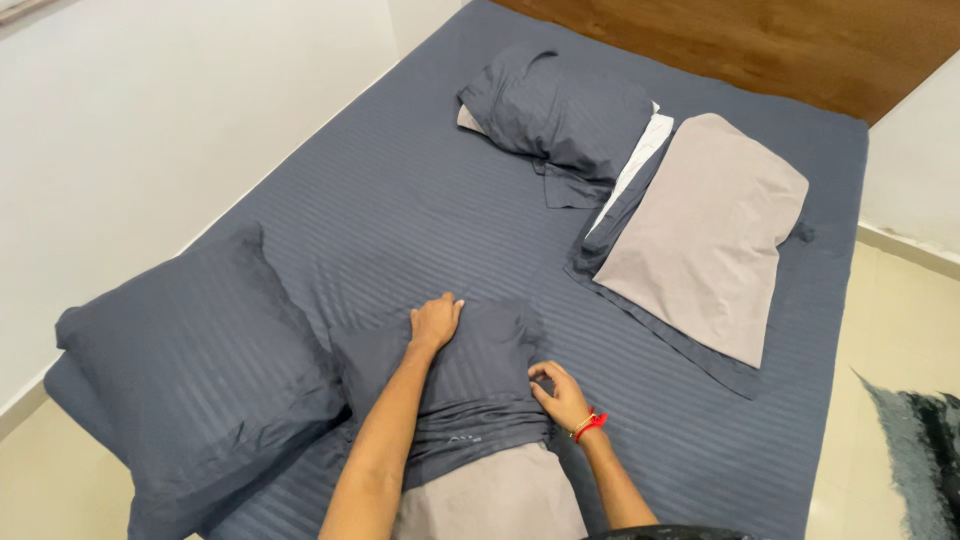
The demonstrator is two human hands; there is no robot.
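A pillow lies at the near edge of the bed, half inside a dark blue striped pillowcase [480, 385]; its bare taupe end [495, 500] sticks out toward me. My left hand [436, 322] rests flat on top of the pillowcase near its far end, fingers together. My right hand [560, 395], with a red band at the wrist, pinches the pillowcase's right edge where the fabric bunches.
A large dark blue pillow [200, 370] lies at the left, overhanging the bed's corner. At the far end lie another dark blue pillow [560, 115] and a taupe pillow [705, 235]. White walls flank the bed [400, 200]. A wooden headboard [780, 45] stands behind, a dark rug [920, 450] at right.
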